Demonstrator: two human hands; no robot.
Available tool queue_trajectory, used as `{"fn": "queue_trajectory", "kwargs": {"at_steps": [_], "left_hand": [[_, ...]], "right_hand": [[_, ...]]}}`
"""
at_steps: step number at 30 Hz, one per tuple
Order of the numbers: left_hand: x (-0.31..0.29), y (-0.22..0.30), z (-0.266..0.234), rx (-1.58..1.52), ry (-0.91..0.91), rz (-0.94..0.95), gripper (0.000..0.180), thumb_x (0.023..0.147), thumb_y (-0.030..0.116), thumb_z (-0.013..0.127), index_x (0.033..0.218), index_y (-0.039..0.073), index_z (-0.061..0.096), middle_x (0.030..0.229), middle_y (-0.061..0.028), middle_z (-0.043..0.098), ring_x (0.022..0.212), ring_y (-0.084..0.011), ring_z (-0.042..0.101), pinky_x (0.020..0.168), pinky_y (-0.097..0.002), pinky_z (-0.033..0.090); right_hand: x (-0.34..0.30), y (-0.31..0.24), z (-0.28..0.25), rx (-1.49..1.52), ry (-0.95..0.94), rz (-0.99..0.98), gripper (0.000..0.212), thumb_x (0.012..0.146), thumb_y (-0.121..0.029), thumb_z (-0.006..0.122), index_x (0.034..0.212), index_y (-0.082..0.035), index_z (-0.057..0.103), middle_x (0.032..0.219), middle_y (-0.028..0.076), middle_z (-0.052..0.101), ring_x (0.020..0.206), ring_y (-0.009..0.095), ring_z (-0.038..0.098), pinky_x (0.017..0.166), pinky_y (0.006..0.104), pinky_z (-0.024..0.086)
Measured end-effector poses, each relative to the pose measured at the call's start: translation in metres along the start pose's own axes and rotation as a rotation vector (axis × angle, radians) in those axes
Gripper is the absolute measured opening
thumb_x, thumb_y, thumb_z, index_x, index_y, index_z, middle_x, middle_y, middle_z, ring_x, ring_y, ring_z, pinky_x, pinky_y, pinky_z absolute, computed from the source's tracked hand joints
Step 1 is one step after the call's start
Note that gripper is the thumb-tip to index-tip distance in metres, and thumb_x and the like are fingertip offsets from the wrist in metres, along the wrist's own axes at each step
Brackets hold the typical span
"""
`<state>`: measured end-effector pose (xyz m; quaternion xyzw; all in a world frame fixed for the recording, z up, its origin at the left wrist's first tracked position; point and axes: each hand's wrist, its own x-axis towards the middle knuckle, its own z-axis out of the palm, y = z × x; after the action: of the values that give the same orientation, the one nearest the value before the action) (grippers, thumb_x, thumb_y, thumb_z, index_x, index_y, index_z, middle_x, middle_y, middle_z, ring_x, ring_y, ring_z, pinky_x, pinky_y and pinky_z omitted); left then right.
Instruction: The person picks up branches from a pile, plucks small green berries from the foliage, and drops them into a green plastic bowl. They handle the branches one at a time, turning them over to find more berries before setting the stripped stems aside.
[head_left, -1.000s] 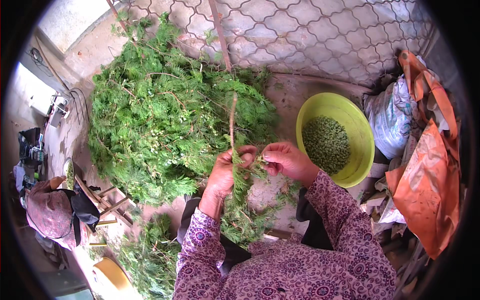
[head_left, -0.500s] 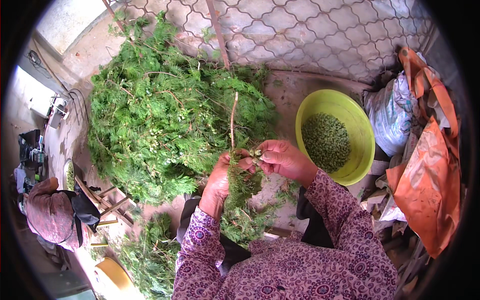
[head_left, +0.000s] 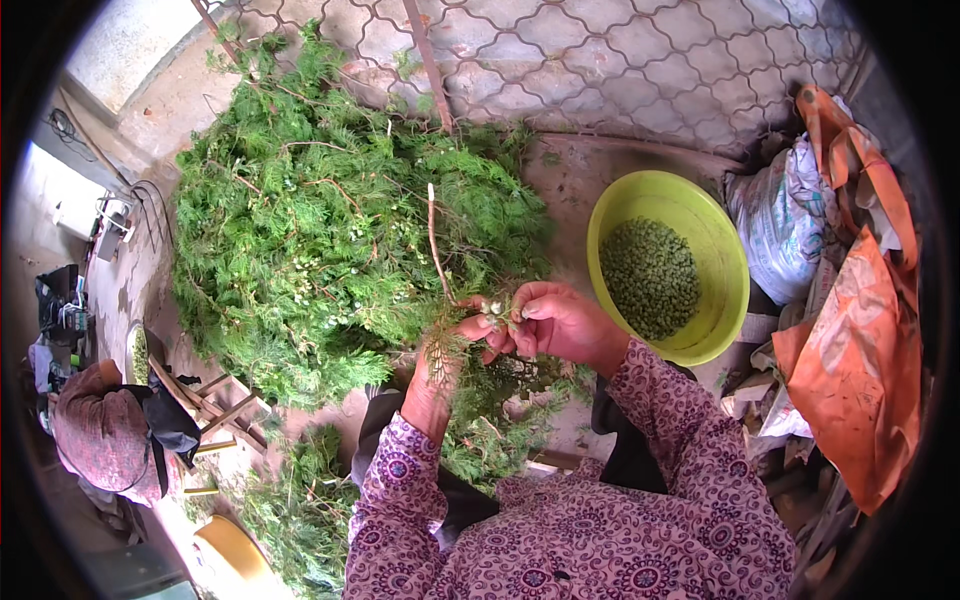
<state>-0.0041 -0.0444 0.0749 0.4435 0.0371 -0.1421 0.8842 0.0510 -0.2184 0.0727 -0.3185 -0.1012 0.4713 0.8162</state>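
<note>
My left hand (head_left: pixel 430 388) is closed around an evergreen branch (head_left: pixel 434 238), whose bare brown stem sticks up beyond the fingers while its leafy part hangs about the hand and wrist. Beside it, my right hand (head_left: pixel 572 325) pinches at a cluster of small pale green cones (head_left: pixel 496 314) between thumb and fingers. The fingertips of both hands nearly meet at this cluster. A big heap of green evergreen branches (head_left: pixel 300 230) lies just beyond my hands. To the right stands a yellow-green basin (head_left: pixel 722 275), partly filled with small green cones (head_left: pixel 650 280).
At right are a white woven sack (head_left: pixel 785 230) and an orange bag (head_left: pixel 862 370). A wire mesh fence (head_left: pixel 600 70) borders the far side. Another person (head_left: pixel 105 430) sits at left near a wooden stool (head_left: pixel 225 408) and a yellow tub (head_left: pixel 232 550). Loose sprigs (head_left: pixel 300 510) litter the ground.
The branch in my left hand has tilted, its bare stem end swinging left. My right hand stays at the cone cluster, which now shows more plainly between the fingers.
</note>
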Motion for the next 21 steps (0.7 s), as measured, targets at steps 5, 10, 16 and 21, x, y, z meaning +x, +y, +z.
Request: {"fn": "queue_trajectory", "kwargs": {"at_steps": [5, 10, 16, 21], "left_hand": [[0.004, 0.000, 0.000, 0.037, 0.150, 0.074, 0.016, 0.075, 0.014, 0.062, 0.080, 0.002, 0.052, 0.062, -0.0051, 0.053, 0.055, -0.0166, 0.052, 0.045, -0.0245, 0.037], [0.004, -0.009, 0.012, -0.096, 0.361, 0.096, 0.009, 0.074, -0.001, 0.061, 0.080, 0.002, 0.056, 0.064, -0.0031, 0.055, 0.053, -0.0129, 0.052, 0.044, -0.0226, 0.040], [0.005, -0.022, 0.006, 0.015, 0.300, 0.102, 0.009, 0.075, 0.003, 0.063, 0.082, 0.002, 0.058, 0.065, -0.0024, 0.056, 0.053, -0.0084, 0.051, 0.045, -0.0205, 0.041], [0.001, -0.013, 0.009, -0.052, 0.315, 0.021, 0.022, 0.072, 0.006, 0.061, 0.092, 0.001, 0.052, 0.065, -0.0050, 0.054, 0.056, -0.0134, 0.052, 0.047, -0.0232, 0.040]], "right_hand": [[-0.004, -0.007, 0.011, 0.015, 0.125, -0.035, 0.010, 0.085, -0.010, 0.046, 0.088, -0.001, 0.051, 0.075, 0.008, 0.057, 0.054, 0.014, 0.053, 0.054, 0.0248, 0.045], [-0.009, -0.013, 0.005, -0.268, 0.139, -0.095, 0.016, 0.085, -0.019, 0.052, 0.080, -0.004, 0.049, 0.068, 0.004, 0.051, 0.048, 0.006, 0.038, 0.043, 0.0220, 0.032], [-0.002, -0.009, 0.021, -0.618, 0.277, 0.025, 0.018, 0.085, -0.019, 0.054, 0.076, -0.003, 0.052, 0.056, 0.001, 0.048, 0.046, 0.006, 0.040, 0.042, 0.0203, 0.031], [-0.005, -0.009, 0.014, -0.281, 0.146, -0.015, 0.013, 0.083, -0.014, 0.054, 0.080, -0.001, 0.054, 0.063, 0.004, 0.053, 0.047, 0.007, 0.045, 0.043, 0.0202, 0.034]]}}
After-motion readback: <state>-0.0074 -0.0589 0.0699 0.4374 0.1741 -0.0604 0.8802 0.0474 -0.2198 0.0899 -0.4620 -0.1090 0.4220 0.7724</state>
